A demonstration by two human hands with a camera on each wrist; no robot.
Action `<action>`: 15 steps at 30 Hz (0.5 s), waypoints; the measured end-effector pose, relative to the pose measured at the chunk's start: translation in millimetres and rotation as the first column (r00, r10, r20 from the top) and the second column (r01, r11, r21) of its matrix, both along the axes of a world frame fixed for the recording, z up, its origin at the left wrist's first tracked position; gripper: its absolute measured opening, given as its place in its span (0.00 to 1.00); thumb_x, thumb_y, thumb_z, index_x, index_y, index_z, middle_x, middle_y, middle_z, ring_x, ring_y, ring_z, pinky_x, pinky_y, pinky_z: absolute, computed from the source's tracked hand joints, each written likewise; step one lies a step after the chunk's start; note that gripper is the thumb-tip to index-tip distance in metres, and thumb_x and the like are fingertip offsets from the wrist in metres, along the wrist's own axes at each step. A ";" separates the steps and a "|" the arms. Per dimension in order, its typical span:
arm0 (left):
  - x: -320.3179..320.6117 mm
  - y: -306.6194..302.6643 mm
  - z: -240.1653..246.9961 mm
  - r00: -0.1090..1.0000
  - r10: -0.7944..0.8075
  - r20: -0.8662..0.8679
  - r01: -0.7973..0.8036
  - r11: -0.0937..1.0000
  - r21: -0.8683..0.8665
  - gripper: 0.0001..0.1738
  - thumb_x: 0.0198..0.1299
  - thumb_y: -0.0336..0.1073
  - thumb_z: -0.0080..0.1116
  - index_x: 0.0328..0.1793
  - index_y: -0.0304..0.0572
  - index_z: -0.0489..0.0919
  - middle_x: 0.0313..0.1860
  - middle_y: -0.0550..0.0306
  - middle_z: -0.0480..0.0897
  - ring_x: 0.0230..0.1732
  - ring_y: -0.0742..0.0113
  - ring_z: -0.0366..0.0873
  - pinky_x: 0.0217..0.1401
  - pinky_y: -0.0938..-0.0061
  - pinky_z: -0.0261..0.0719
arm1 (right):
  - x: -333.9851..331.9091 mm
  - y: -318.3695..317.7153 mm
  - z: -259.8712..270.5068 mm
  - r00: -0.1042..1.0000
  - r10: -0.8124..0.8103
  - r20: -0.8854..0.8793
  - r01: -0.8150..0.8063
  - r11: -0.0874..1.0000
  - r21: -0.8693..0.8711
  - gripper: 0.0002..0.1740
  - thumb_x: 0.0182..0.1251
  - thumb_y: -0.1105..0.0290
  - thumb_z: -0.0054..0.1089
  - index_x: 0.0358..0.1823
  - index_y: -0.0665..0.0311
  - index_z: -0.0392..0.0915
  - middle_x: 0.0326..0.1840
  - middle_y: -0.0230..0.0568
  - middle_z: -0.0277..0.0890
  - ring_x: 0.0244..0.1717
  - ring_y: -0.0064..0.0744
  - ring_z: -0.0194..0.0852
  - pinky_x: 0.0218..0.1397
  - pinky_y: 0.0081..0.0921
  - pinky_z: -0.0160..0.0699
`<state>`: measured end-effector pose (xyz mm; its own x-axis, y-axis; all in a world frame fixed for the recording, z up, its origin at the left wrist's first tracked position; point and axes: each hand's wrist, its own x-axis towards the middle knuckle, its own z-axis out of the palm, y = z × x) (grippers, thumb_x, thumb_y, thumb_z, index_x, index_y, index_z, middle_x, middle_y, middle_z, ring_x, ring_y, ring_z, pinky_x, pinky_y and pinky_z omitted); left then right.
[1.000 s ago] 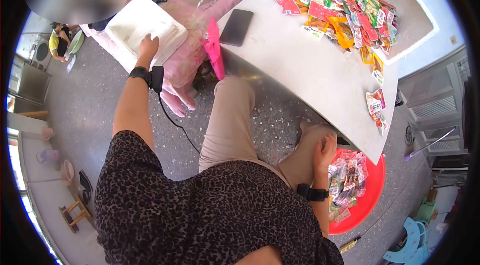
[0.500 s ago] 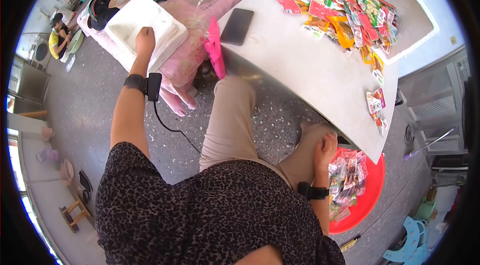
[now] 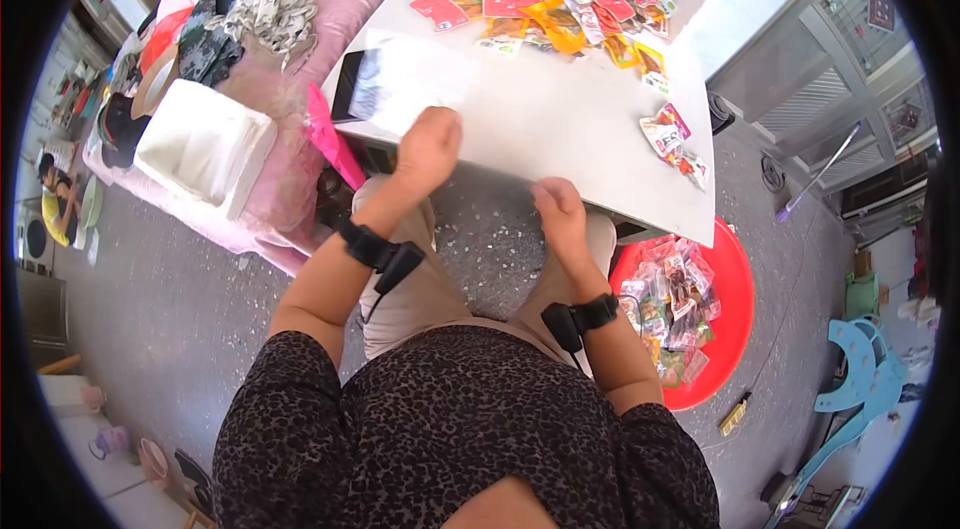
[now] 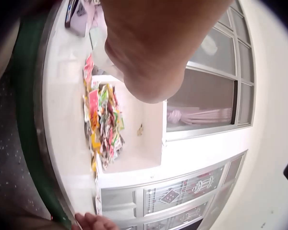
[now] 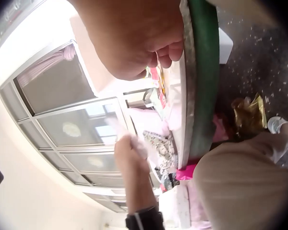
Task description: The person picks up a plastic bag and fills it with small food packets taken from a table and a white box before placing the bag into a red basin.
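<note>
Grips translucent film (image 3: 405, 79) in the left hand (image 3: 428, 149) by one edge, seemingly to leave it loose above the worktop (image 3: 570, 129) at eleven o'clock, with the right hand (image 3: 562, 216) loosely curled.

The left hand (image 3: 430, 147) holds seemingly clear plastic (image 3: 415, 79).

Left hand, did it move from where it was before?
Yes. The left hand has gone rightward, away from the white box, to the near edge of the table.
</note>
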<state>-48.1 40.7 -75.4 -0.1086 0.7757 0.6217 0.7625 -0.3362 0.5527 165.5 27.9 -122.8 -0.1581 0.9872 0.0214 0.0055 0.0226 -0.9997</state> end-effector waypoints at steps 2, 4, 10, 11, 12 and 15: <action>27.3 15.0 -15.6 0.999 -0.034 -0.002 0.034 0.994 -0.102 0.07 0.49 0.33 0.42 0.27 0.39 0.69 0.28 0.47 0.72 0.35 0.51 0.68 0.36 0.62 0.67 | -17.2 11.7 16.0 0.996 0.006 -0.085 -0.015 0.994 -0.105 0.11 0.56 0.71 0.47 0.40 0.66 0.67 0.36 0.36 0.67 0.35 0.23 0.67 0.33 0.19 0.68; 47.4 23.0 -30.6 0.999 -0.047 0.003 0.047 0.984 -0.174 0.07 0.49 0.34 0.42 0.26 0.39 0.68 0.28 0.46 0.71 0.35 0.50 0.68 0.36 0.61 0.66 | -28.7 25.3 19.1 0.981 -0.055 -0.187 0.018 0.980 -0.197 0.12 0.56 0.70 0.47 0.41 0.67 0.65 0.37 0.37 0.66 0.34 0.24 0.67 0.33 0.20 0.68; 71.3 29.1 -54.4 0.991 -0.071 0.116 0.104 0.948 -0.301 0.08 0.49 0.34 0.40 0.26 0.38 0.67 0.29 0.44 0.70 0.35 0.46 0.66 0.36 0.58 0.64 | -40.5 62.1 -1.7 0.950 -0.068 -0.306 -0.011 0.968 -0.252 0.11 0.55 0.71 0.46 0.38 0.68 0.65 0.34 0.37 0.65 0.34 0.26 0.66 0.32 0.23 0.70; 71.9 29.4 -56.6 0.987 -0.084 0.138 0.122 0.950 -0.289 0.08 0.49 0.34 0.40 0.26 0.37 0.67 0.29 0.44 0.70 0.35 0.46 0.66 0.36 0.59 0.64 | -41.3 63.8 -2.3 0.953 -0.061 -0.296 -0.012 0.971 -0.239 0.09 0.55 0.71 0.45 0.36 0.68 0.65 0.32 0.37 0.65 0.34 0.26 0.65 0.31 0.23 0.70; 72.2 30.0 -58.4 0.982 -0.096 0.161 0.139 0.951 -0.276 0.08 0.48 0.34 0.40 0.26 0.37 0.67 0.29 0.44 0.70 0.35 0.46 0.66 0.36 0.59 0.64 | -40.7 66.3 -4.7 0.948 -0.016 -0.318 -0.061 0.971 -0.231 0.09 0.55 0.71 0.45 0.35 0.68 0.65 0.31 0.37 0.65 0.34 0.26 0.65 0.31 0.24 0.71; 68.1 31.6 -57.0 0.957 -0.186 0.222 0.238 0.942 -0.238 0.11 0.51 0.37 0.41 0.26 0.36 0.68 0.25 0.46 0.71 0.30 0.52 0.69 0.30 0.64 0.66 | -36.6 71.6 -9.6 0.912 0.067 -0.405 -0.175 0.956 -0.236 0.07 0.55 0.72 0.45 0.33 0.67 0.65 0.30 0.36 0.65 0.33 0.27 0.66 0.32 0.26 0.71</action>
